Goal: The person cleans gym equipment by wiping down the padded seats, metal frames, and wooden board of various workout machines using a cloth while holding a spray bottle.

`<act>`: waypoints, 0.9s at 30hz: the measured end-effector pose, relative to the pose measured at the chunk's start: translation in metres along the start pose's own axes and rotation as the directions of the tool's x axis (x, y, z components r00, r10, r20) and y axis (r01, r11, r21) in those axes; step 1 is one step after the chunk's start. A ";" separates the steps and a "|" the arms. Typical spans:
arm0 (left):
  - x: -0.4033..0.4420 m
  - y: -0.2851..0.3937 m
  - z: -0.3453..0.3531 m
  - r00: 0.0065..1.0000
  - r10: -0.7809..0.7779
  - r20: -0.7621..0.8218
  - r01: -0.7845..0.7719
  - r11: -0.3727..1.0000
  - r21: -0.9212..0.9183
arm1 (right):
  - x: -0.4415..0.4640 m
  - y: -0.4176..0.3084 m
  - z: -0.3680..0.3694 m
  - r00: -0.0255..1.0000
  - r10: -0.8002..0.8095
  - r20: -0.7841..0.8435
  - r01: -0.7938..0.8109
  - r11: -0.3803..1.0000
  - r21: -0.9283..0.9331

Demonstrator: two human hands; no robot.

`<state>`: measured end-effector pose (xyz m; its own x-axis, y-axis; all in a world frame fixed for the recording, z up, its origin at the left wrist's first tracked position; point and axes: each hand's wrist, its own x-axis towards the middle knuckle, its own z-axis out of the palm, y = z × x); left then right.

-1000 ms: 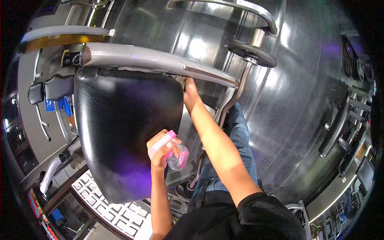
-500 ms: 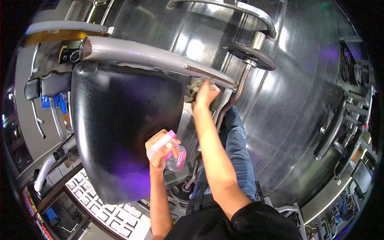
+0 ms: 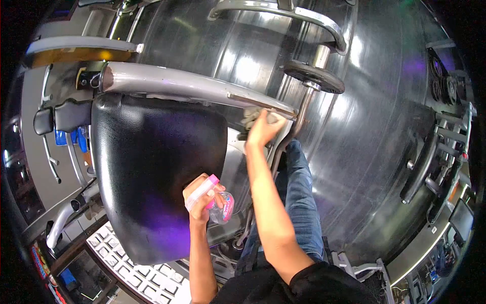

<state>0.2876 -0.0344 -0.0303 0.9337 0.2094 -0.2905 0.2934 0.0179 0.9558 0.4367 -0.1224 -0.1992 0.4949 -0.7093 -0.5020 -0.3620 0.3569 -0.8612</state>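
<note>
Cloth [image 3: 249,119] by the grey beam [image 3: 167,81], spray bottle [image 3: 223,211] held apart
The right grip [image 3: 262,131] was closed on the bunched cloth near the beam's underside, contact unclear; the left grip [image 3: 202,203] was wrapped around the bottle's neck, by the black pad's [image 3: 157,162] edge. Spreading the cloth flatter under the fingers, with even pressure and the bottle kept clear, seemed the sounder way to work.

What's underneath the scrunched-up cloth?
Around the cloth, you can see the silver beam above it and the black pad to its left in the picture. Whatever lies right underneath is hidden by the cloth and the right hand.
</note>
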 end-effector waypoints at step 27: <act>-0.003 0.005 0.005 1.000 0.015 0.003 -0.015 0.999 0.043 | 0.058 0.086 -0.015 0.663 0.552 0.506 -0.728 0.632 0.265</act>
<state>0.2872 -0.0397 -0.0246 0.9385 0.2066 -0.2765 0.2881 -0.0275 0.9572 0.4225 -0.1419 -0.3011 0.5282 0.0342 -0.8484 -0.3798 0.9032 -0.2001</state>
